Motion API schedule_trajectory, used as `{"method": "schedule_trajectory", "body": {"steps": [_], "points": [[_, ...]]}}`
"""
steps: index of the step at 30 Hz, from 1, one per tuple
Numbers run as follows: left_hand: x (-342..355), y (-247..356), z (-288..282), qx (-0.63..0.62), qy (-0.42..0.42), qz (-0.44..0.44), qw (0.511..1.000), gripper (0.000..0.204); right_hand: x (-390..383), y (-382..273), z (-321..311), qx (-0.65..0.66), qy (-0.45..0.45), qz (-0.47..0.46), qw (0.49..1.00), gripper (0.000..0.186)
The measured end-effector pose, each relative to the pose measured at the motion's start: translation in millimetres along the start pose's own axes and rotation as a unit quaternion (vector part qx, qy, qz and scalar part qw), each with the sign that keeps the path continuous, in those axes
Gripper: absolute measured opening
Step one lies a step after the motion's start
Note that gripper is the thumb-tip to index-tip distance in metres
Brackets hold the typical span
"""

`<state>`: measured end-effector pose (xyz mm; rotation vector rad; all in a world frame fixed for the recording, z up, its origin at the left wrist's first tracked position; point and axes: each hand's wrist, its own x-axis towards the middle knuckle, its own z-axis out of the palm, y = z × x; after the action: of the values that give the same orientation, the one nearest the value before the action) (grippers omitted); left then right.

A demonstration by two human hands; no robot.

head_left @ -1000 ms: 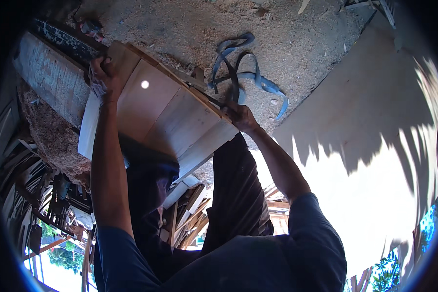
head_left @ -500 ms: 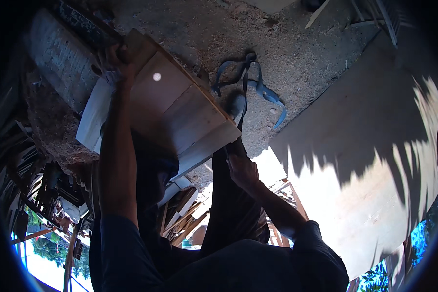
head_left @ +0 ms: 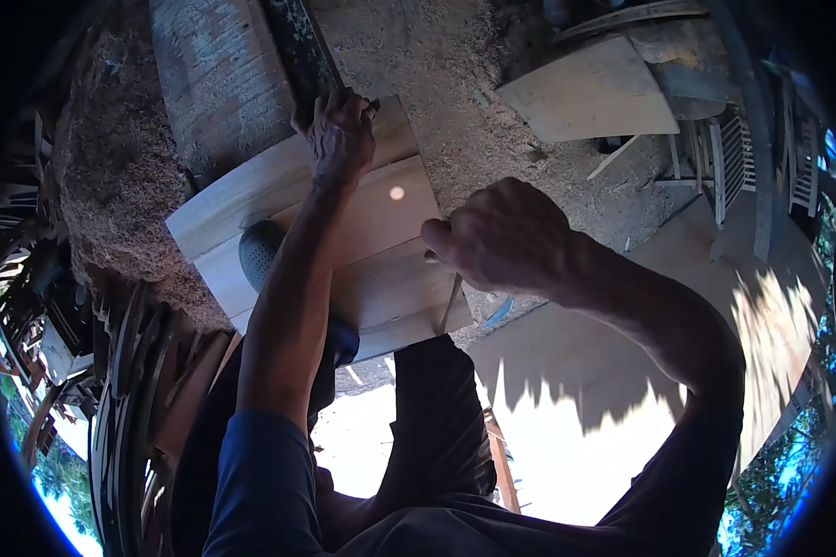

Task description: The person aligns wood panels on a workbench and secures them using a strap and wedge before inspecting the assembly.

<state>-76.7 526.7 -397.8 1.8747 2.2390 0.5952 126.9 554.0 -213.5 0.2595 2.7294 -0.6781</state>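
Observation:
A pale wooden panel made of joined boards [head_left: 395,223] lies slantwise in front of me. My left hand [head_left: 339,139] is closed over its far edge, next to a dark, narrow beam [head_left: 302,51]. A grey perforated clog [head_left: 258,252] on my foot rests on the panel. My right hand [head_left: 506,237] is raised in a fist above the panel's right edge. From it a thin, slender tool [head_left: 451,306] points down toward the panel's near right corner; its kind I cannot make out. A round light spot shows on the panel.
A weathered plank [head_left: 218,70] lies beyond the panel at the left, beside a heap of shavings [head_left: 111,158]. Scrap wood strips [head_left: 139,390] are stacked at the lower left. To the right spreads a large flat sheet [head_left: 576,371]. A board [head_left: 590,93] and slatted chair [head_left: 734,158] stand farther off.
My right hand has come up from low beside my leg to above the panel's right edge. The view has shifted; the panel appears turned, and the clog on it now shows.

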Motion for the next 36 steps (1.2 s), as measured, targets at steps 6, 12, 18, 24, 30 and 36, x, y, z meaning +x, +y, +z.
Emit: {"method": "schedule_trajectory", "body": {"steps": [6,12,18,24,30,36], "points": [[-6,12,10,-0.017,0.08,-0.067,0.994,0.017,130,105,-6,-0.105,0.106,0.018,0.989,0.021],[-5,7,10,-0.065,0.058,-0.091,0.992,0.016,202,150,34,-0.009,0.132,0.129,0.983,0.021],[-6,2,8,-0.094,0.067,-0.078,0.99,0.015,226,182,74,0.054,0.144,0.098,0.983,0.023],[7,10,-4,0.012,0.003,-0.075,0.997,0.013,230,214,160,0.34,0.216,0.065,0.913,0.031],[30,-13,-2,0.011,-0.055,0.067,0.996,0.018,186,140,287,0.881,0.257,0.028,0.397,0.033],[30,-61,19,-0.059,-0.173,0.224,0.957,0.016,120,73,316,0.77,0.38,0.045,0.51,0.035]]}}
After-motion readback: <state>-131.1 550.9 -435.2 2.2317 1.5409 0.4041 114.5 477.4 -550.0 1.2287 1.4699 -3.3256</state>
